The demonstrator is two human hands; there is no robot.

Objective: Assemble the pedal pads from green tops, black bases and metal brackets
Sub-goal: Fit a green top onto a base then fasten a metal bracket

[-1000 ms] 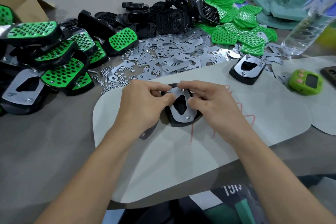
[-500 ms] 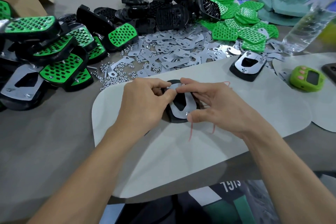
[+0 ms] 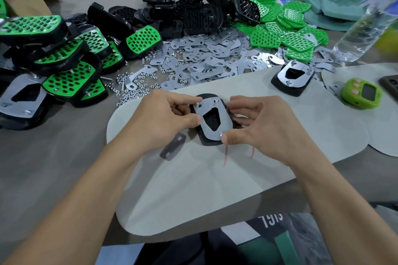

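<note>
Head view showed one black plastic pedal base (image 3: 210,143) at centre frame on a pale grey mat (image 3: 193,189), topped by one shiny metal bracket plate (image 3: 225,123) with three screw studs (image 3: 215,100). The left hand (image 3: 163,118) pinched the plate's upper left edge, while the right hand (image 3: 265,127) gripped the base's right side, thumb by the lower stud. One matching plated base (image 3: 293,80) lay at upper right.

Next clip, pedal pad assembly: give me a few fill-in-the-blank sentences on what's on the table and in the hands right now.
The left hand and right hand both grip one metal bracket lying on a ___ base. The loose perforated tops heaped at the far right are ___. The small timer lies to the ___ of the held bracket. Missing words: black; green; right.
</note>
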